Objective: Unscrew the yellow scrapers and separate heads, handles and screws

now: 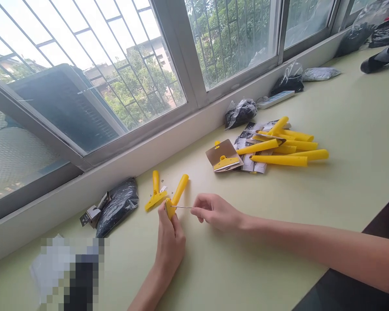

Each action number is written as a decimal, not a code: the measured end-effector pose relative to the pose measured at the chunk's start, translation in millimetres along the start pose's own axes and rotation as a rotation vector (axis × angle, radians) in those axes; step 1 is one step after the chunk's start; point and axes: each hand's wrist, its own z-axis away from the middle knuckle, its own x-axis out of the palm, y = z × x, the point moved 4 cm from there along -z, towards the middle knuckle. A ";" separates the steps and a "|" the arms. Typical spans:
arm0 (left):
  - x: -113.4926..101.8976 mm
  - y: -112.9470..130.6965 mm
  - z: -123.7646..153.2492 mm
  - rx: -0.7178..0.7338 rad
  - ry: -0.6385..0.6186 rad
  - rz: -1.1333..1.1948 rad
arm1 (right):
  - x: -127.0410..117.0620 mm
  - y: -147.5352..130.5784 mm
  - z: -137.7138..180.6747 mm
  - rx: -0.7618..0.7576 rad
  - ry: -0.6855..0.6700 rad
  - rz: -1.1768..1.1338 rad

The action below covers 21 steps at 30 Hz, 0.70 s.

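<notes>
My left hand (169, 242) is closed round the head of a yellow plastic scraper (178, 195), whose handle points up and away from me. My right hand (214, 211) pinches a thin metal tool (181, 207), its tip touching the scraper head. A second yellow scraper (155, 195) lies on the pale green table (246, 259) just left of the held one, with a few tiny screws (166, 185) beside it.
A pile of several yellow scrapers (285, 149) with packaging cards (225, 155) lies to the right. Black plastic bags (118, 206) (240, 113) sit along the window sill, with small boxes (94, 212) at the left. More bags and a white power strip (275, 99) lie further right.
</notes>
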 end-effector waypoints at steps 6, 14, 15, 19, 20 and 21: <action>0.6 -0.2 0.1 -0.001 0.005 0.012 | -3.2 -2.0 1.0 -0.014 0.053 -0.020; 0.3 1.7 1.8 -0.012 0.001 0.032 | -6.1 -7.2 3.6 -0.068 0.090 0.102; 0.0 1.8 1.9 -0.012 0.005 0.032 | -5.5 -8.0 4.6 -0.097 0.109 0.103; -0.2 2.6 1.7 -0.027 0.017 0.022 | -2.2 -7.7 6.4 -0.081 0.120 0.096; 0.1 3.0 1.5 -0.032 0.015 0.023 | -1.8 -7.2 6.2 -0.050 0.104 0.101; 0.5 3.6 1.3 -0.032 0.012 0.027 | -1.8 -6.7 5.9 -0.020 0.084 0.111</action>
